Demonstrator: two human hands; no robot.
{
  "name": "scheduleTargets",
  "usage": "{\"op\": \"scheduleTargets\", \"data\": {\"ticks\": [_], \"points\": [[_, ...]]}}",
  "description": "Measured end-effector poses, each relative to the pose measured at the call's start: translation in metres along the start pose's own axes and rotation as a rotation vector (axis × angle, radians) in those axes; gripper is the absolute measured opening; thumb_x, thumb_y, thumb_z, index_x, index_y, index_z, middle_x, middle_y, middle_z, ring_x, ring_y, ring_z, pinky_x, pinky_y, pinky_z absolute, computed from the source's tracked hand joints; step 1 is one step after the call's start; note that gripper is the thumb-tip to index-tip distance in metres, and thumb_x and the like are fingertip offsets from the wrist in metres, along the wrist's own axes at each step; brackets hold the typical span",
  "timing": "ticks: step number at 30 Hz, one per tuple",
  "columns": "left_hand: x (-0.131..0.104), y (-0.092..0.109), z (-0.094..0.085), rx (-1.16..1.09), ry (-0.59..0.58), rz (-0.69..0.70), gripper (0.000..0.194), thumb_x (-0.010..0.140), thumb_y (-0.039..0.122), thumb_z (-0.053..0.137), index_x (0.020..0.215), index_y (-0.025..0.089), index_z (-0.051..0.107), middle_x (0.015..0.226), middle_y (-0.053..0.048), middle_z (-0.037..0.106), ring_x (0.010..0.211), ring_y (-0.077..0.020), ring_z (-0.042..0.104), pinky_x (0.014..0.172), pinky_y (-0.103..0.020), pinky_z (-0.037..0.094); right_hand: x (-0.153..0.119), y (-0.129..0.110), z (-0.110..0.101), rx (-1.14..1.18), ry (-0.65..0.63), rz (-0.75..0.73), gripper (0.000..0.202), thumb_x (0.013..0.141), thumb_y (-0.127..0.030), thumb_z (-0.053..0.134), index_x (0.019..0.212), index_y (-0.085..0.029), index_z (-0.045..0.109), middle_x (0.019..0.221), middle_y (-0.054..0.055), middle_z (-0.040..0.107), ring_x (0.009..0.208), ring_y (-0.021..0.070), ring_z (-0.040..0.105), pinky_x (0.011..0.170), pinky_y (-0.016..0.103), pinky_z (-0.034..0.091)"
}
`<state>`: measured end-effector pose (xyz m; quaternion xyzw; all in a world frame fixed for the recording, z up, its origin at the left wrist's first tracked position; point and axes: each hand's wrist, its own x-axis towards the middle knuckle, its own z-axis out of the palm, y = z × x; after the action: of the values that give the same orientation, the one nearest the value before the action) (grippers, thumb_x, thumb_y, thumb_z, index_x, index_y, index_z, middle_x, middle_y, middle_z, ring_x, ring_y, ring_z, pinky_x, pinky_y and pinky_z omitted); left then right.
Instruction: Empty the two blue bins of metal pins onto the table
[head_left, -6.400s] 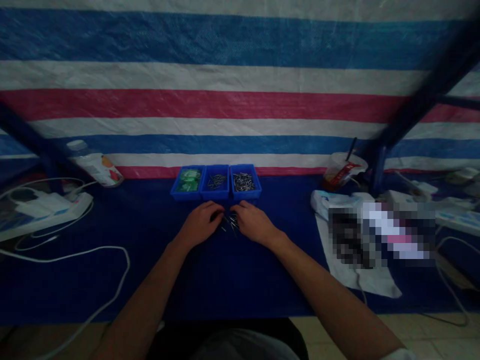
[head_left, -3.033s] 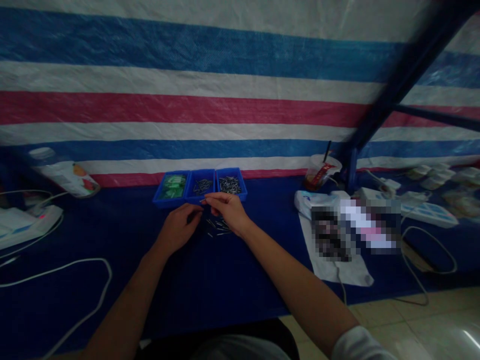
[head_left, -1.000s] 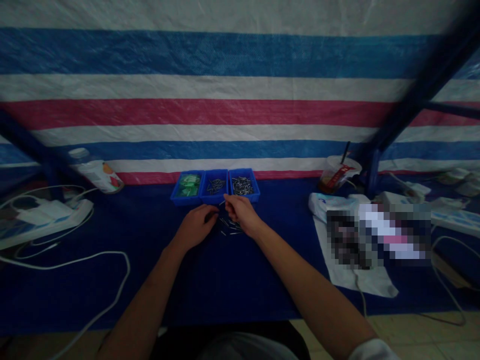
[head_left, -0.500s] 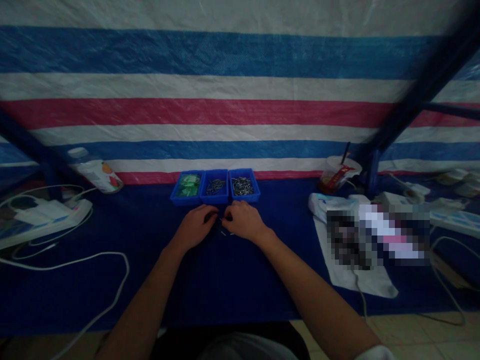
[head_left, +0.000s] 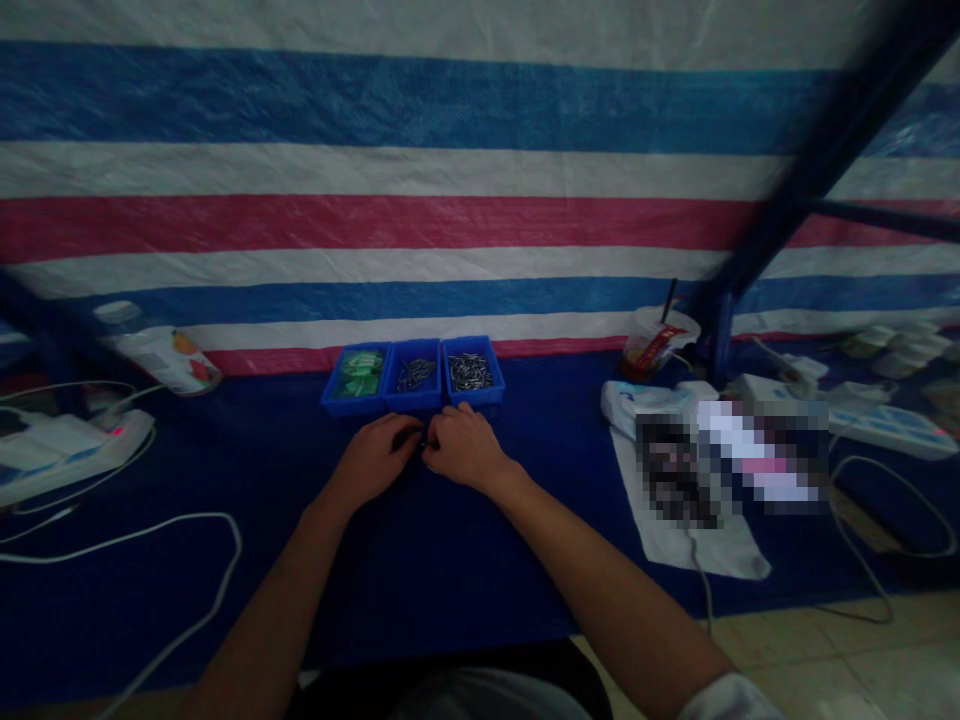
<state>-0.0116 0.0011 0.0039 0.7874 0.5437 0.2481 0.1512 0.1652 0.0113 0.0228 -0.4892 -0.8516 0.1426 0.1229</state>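
My left hand [head_left: 373, 456] and my right hand [head_left: 465, 446] rest knuckles-up on the dark blue table cover, fingertips meeting between them. Both are curled over a small heap of loose metal pins, of which only a glint [head_left: 428, 466] shows. Whether either hand pinches a pin is hidden. Just beyond the hands stand three small blue trays in a row. The left tray [head_left: 335, 404] holds green parts, the middle tray [head_left: 411, 400] holds a few metal pins, and the right tray [head_left: 474, 396] holds many pins.
A bottle [head_left: 161, 356] lies at the far left above a white power strip [head_left: 64, 450] and a looping white cable [head_left: 157, 528]. To the right are a cup with a straw [head_left: 651, 350], a blue post [head_left: 723, 335], a white bag [head_left: 675, 530] and more power strips [head_left: 892, 430].
One second ago my right hand was raised with a pin near the middle tray. It has come down onto the pile beside my left hand, which stayed put.
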Motion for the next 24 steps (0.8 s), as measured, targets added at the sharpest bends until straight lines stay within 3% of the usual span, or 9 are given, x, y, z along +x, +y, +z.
{"op": "scheduleTargets", "data": {"ticks": [5, 10, 14, 19, 24], "points": [[0.0, -0.002, 0.0, -0.034, 0.009, 0.001, 0.023, 0.094, 0.031, 0.049, 0.101, 0.021, 0.069, 0.1, -0.006, 0.07, 0.091, -0.0223, 0.066, 0.083, -0.037, 0.048, 0.0, 0.001, 0.001, -0.002, 0.033, -0.06, 0.022, 0.088, -0.028, 0.052, 0.092, -0.016, 0.07, 0.106, 0.012, 0.069, 0.105, 0.027, 0.056, 0.085, 0.039, 0.046], [0.001, 0.0, -0.002, -0.104, 0.031, 0.005, 0.035, 0.097, 0.039, 0.041, 0.079, 0.02, 0.065, 0.083, -0.004, 0.066, 0.078, -0.0202, 0.062, 0.075, -0.034, 0.046, 0.002, 0.0, -0.001, 0.032, 0.111, -0.097, 0.022, 0.093, -0.025, 0.049, 0.094, -0.016, 0.068, 0.102, 0.01, 0.071, 0.098, 0.0237, 0.058, 0.085, 0.038, 0.043], [0.001, 0.004, -0.005, -0.153, 0.081, -0.025, 0.037, 0.096, 0.044, 0.042, 0.076, 0.021, 0.062, 0.076, -0.002, 0.064, 0.072, -0.019, 0.059, 0.07, -0.032, 0.044, 0.003, -0.001, -0.002, 0.088, 0.126, -0.119, 0.021, 0.095, -0.024, 0.049, 0.101, -0.017, 0.068, 0.098, 0.008, 0.072, 0.093, 0.0217, 0.06, 0.083, 0.037, 0.042], [0.0, 0.008, -0.008, -0.249, 0.149, -0.114, 0.036, 0.092, 0.049, 0.045, 0.075, 0.021, 0.059, 0.069, 0.001, 0.059, 0.067, -0.0174, 0.054, 0.064, -0.029, 0.041, 0.009, 0.001, 0.001, 0.372, 0.225, -0.156, 0.012, 0.092, -0.026, 0.061, 0.097, -0.019, 0.069, 0.095, 0.003, 0.072, 0.086, 0.0149, 0.061, 0.082, 0.03, 0.042], [0.0, 0.007, -0.01, -0.358, 0.236, -0.175, 0.036, 0.092, 0.051, 0.047, 0.077, 0.021, 0.058, 0.073, 0.001, 0.059, 0.073, -0.0177, 0.054, 0.068, -0.028, 0.042, 0.013, 0.004, 0.001, 0.639, 0.202, -0.055, 0.026, 0.094, -0.038, 0.058, 0.08, -0.018, 0.068, 0.072, -0.001, 0.065, 0.065, 0.0098, 0.053, 0.064, 0.026, 0.036]]}}
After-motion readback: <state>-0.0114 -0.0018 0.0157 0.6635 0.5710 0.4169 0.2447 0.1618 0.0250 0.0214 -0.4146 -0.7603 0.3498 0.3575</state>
